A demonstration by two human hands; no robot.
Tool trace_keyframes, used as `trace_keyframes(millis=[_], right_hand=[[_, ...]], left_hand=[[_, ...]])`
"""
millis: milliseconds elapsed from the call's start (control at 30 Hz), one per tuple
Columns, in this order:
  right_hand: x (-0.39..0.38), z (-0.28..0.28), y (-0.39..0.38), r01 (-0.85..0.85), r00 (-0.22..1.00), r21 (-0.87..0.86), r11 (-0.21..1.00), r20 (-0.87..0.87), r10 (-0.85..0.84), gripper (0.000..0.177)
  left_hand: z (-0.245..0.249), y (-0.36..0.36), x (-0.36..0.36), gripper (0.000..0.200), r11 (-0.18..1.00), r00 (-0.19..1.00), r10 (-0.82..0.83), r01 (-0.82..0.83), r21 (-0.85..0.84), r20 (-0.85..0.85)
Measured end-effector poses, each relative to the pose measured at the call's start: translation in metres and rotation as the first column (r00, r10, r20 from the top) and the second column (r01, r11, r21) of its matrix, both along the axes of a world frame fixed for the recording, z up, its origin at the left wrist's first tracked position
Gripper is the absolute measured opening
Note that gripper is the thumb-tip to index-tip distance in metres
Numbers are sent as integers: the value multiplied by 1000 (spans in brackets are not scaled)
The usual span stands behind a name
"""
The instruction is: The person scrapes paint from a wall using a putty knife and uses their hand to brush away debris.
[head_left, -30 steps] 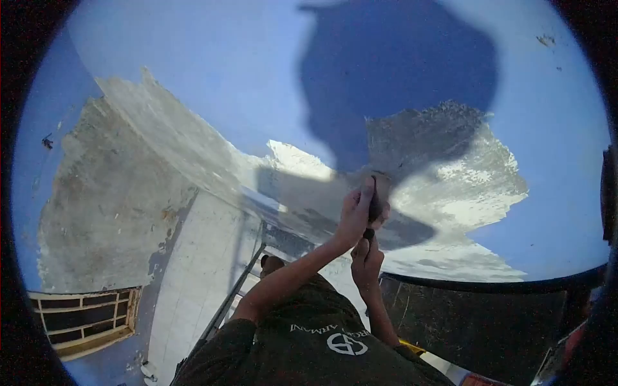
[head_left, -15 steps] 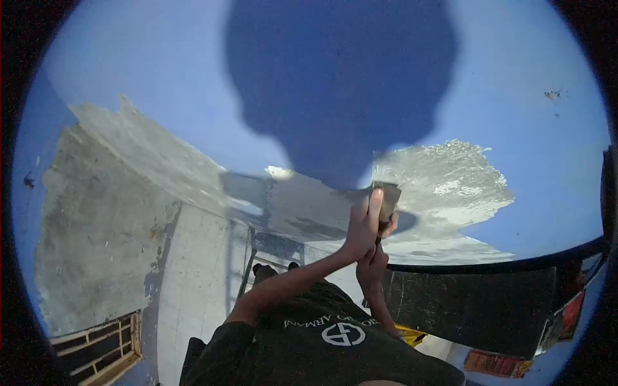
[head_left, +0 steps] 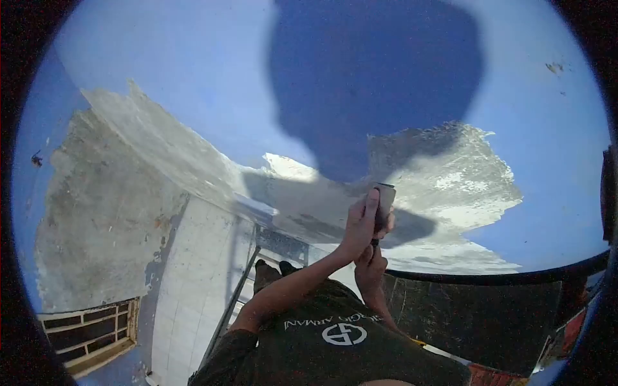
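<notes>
A paint scraper with a flat, wide metal blade (head_left: 385, 196) is held upright against the wall in both my hands. My left hand (head_left: 360, 224) is closed around its upper part, thumb pressed along the blade and fingertips showing at the far side. Lower down, my right hand (head_left: 370, 269) wraps the handle, most of which is hidden. The blade's top edge is at a bared grey patch (head_left: 444, 170) with rough white flecks. Blue paint (head_left: 212, 77) surrounds the patch, and a large dark shadow falls over part of it.
Below me, my feet (head_left: 267, 273) are on a ladder (head_left: 235, 293). A barred window (head_left: 93, 331) is at lower left, beneath another grey bared area (head_left: 106, 206). A dark board (head_left: 476, 309) lies at lower right. Pale tiling (head_left: 187, 276) shows left of the ladder.
The view has shifted, and the scraper sits lower relative to the grey patch. The shadow has moved right, over the patch's upper part. Both hands keep their hold.
</notes>
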State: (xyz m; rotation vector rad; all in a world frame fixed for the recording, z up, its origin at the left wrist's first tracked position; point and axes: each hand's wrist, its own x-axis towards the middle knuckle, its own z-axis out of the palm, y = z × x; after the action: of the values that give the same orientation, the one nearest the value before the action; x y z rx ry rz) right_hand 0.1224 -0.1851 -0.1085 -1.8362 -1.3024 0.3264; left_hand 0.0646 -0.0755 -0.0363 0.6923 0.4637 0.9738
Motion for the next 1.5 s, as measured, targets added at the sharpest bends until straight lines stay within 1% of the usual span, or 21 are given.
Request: trace_keyframes(millis=[100, 167, 233, 267, 333, 467, 567, 633, 667, 700, 800, 900, 933, 1000, 1100, 1167, 1233, 1300, 1367, 1433, 1500], right_hand=[[-18, 12, 6, -18, 989, 20, 1000, -144, 21, 38], [-29, 18, 11, -39, 992, 53, 998, -119, 45, 37], [-35, 18, 13, -52, 957, 50, 997, -283, 64, 36], [-25, 2, 15, -18, 992, 81, 997, -122, 28, 34], [-17, 6, 6, -25, 995, 64, 998, -92, 31, 34], [-23, 26, 20, -22, 999, 142, 990, -32, 27, 32], [-24, 19, 19, -82, 993, 78, 994, -81, 88, 32], [-19, 12, 14, -52, 997, 125, 991, 63, 45, 30], [-15, 13, 5, -52, 998, 5, 999, -43, 52, 29], [-16, 17, 8, -58, 997, 7, 998, -41, 58, 29], [-29, 38, 26, -38, 999, 217, 975, -14, 42, 35], [-28, 23, 23, -62, 988, 68, 996, -137, 71, 35], [-25, 18, 20, -63, 998, 139, 988, -7, 65, 36], [-23, 17, 6, -41, 997, 78, 996, -62, 46, 36], [-25, 18, 7, 2, 993, -12, 1000, -120, -3, 36], [-30, 8, 15, -55, 998, 137, 989, -10, 57, 29], [-26, 3, 13, -89, 994, 125, 988, -56, 97, 30], [-23, 5, 7, -10, 999, 30, 999, -31, 11, 30], [-20, 6, 9, -11, 1000, 62, 998, -19, 13, 31], [-25, 20, 19, -33, 999, 113, 993, -30, 36, 31], [-32, 18, 26, -47, 996, 134, 990, -74, 57, 31]], left_hand=[[1, 3, -15, 53, 997, 995, -45, 41, -59, -83], [23, 8, -25, 52, 997, 998, -5, 0, -74, -65], [23, 12, -29, 50, 999, 996, -33, 33, 2, -87], [16, 11, -25, 50, 1000, 996, -25, 26, 10, -89], [-2, 4, -13, 48, 997, 999, -32, 35, -70, 39], [16, 1, -13, 52, 993, 999, 44, -44, -113, -4], [30, 9, -22, 51, 998, 998, 66, -66, 17, -3], [4, 3, -13, 50, 997, 998, 60, -59, -48, 24], [-6, 0, -7, 50, 996, 1000, 23, -25, -87, -19], [-2, 2, -9, 50, 996, 999, 29, -31, -85, -17], [44, 9, -24, 52, 997, 997, 75, -75, 6, -30], [29, 12, -27, 53, 996, 992, 79, -74, 54, -96], [17, 11, -23, 53, 995, 992, 84, -78, 64, -99], [-1, -3, -14, 53, 996, 995, 53, -58, -70, -82], [6, 2, -12, 53, 994, 994, 109, -108, 31, -30], [16, 3, -19, 53, 995, 994, 100, -99, 12, -48], [11, 8, -23, 51, 999, 998, 27, -28, -21, -60], [1, 1, -18, 50, 999, 999, 10, -12, -40, -39], [-3, 2, -11, 49, 999, 1000, -11, 11, -45, 4], [21, 7, -16, 48, 996, 996, 86, -86, 16, -16], [35, 14, -25, 47, 999, 999, 36, -36, -29, -34]])
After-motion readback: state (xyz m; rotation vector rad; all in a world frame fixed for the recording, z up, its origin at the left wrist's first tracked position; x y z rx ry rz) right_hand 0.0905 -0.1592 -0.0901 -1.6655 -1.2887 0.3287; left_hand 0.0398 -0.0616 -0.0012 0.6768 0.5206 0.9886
